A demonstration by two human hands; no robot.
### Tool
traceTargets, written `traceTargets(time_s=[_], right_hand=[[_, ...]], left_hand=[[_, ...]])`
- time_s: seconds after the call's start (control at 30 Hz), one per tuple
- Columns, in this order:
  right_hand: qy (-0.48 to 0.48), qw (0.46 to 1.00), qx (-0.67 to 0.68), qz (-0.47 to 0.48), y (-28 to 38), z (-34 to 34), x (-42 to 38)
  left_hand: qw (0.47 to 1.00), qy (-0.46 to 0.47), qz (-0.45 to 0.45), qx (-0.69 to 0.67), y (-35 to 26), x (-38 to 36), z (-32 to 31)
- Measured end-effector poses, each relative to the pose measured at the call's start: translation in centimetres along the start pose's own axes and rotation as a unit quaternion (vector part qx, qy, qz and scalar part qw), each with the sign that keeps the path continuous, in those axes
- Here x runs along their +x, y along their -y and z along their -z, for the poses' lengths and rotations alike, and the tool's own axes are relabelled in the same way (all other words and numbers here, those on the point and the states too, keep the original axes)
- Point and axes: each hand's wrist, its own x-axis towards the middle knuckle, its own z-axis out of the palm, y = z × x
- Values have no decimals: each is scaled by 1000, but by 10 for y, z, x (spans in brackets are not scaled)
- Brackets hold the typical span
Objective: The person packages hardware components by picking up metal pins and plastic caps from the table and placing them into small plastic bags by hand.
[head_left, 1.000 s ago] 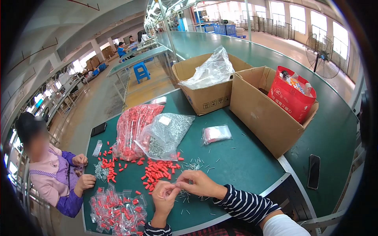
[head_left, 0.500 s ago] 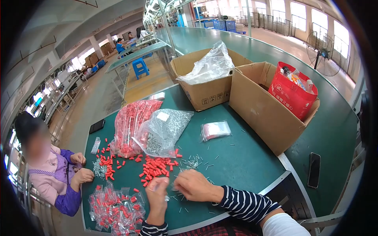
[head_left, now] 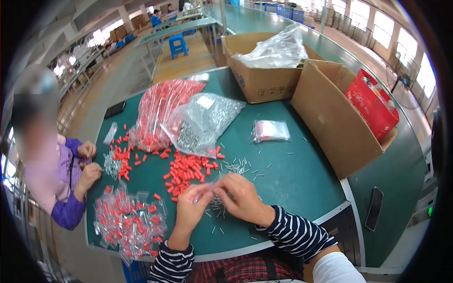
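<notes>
My left hand (head_left: 192, 207) is closed on a small clear plastic bag (head_left: 207, 187), mostly hidden by the fingers. The fingers of my right hand (head_left: 239, 198) pinch at the bag's other side, so both hands meet there. Just beyond them lies a heap of red plastic caps (head_left: 188, 169). Thin metal pins (head_left: 238, 166) are scattered beyond and beneath my right hand. To the left of my left hand is a pile of small clear bags with red caps inside (head_left: 132, 219).
Behind the caps lie a large bag of red caps (head_left: 165, 106) and a large bag of metal pins (head_left: 207, 118). A stack of small bags (head_left: 271, 130), two cardboard boxes (head_left: 335, 118) and a phone (head_left: 374, 209) are to the right. A co-worker (head_left: 61, 165) sits at the left.
My hands have come together at the small bag; before, they were slightly apart. The camera view has tilted down. The co-worker's hands remain by their own pins and caps.
</notes>
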Motion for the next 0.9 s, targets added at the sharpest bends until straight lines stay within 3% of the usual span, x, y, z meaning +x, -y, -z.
traceTargets(time_s=[0.03,0.2,0.33,0.43,0.63,0.83,0.9], right_hand=[[-4,1000,20,-17,0,-1,-1],[7,994,80,-77,3,-2,1],[19,992,97,-81,3,-5,1],[25,993,77,-82,2,-4,2],[20,991,95,-89,-3,-7,0],[60,997,39,-34,-5,-4,1],[48,998,11,-26,0,-3,3]], left_hand=[[999,-16,27,-27,1,0,0],[998,-4,-70,4,-2,1,5],[997,-28,-73,-29,-10,1,1],[989,-5,-121,85,-2,2,10],[995,-5,-75,59,-3,1,7],[989,-10,-103,103,-6,-1,9],[998,-18,-61,-28,-4,-2,6]])
